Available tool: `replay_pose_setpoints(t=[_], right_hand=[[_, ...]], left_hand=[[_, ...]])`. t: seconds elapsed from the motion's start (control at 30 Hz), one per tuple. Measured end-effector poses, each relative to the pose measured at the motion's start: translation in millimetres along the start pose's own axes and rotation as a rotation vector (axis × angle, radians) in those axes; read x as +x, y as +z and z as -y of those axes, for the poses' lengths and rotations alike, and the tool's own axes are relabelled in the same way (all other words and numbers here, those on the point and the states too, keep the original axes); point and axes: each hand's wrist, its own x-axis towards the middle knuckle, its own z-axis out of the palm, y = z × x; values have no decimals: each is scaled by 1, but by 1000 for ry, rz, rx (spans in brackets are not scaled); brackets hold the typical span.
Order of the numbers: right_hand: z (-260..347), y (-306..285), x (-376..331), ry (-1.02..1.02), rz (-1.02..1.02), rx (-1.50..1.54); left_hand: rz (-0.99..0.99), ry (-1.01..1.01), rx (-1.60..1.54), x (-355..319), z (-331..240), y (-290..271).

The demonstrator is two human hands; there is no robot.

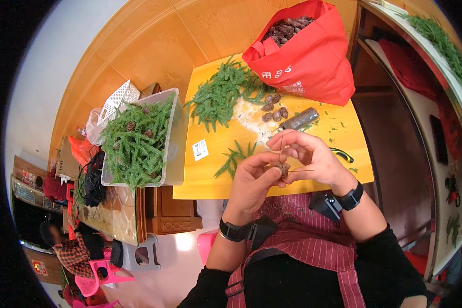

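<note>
Above the table's near edge, my left hand (255,177) pinches a small brown pine cone (282,168) between thumb and fingers. A thin wire (281,146) goes round the cone, one end rising and the other pointing right. My right hand (315,156) curls around the cone's right side, its fingers closed at the wire. Just left of my hands, a green artificial pine sprig (235,158) lies on the yellow table (197,179). Beyond them are several loose pine cones (276,115) and a dark wrapped bundle (299,119).
A red bag (308,66) of pine cones stands at the far right, beside a heap of green sprigs (223,90). Left of the table, a clear bin (175,138) holds sprigs with cones. A yellow-and-black tool handle (342,155) lies right; a person (77,256) sits far left.
</note>
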Motion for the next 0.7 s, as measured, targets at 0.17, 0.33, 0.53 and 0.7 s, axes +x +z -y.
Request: replay_pose_setpoints(t=[0.17, 0.33, 0.53, 0.7], right_hand=[[2, -1, -1, -36, 12, 28], [1, 1, 0, 27, -53, 86], [0, -8, -1, -18, 60, 33], [3, -6, -1, -16, 12, -6]], left_hand=[[0, 33, -40, 3, 6, 1], [-49, 76, -31, 1, 5, 2], [-30, 102, -83, 1, 4, 6], [-26, 128, 13, 0, 3, 5]])
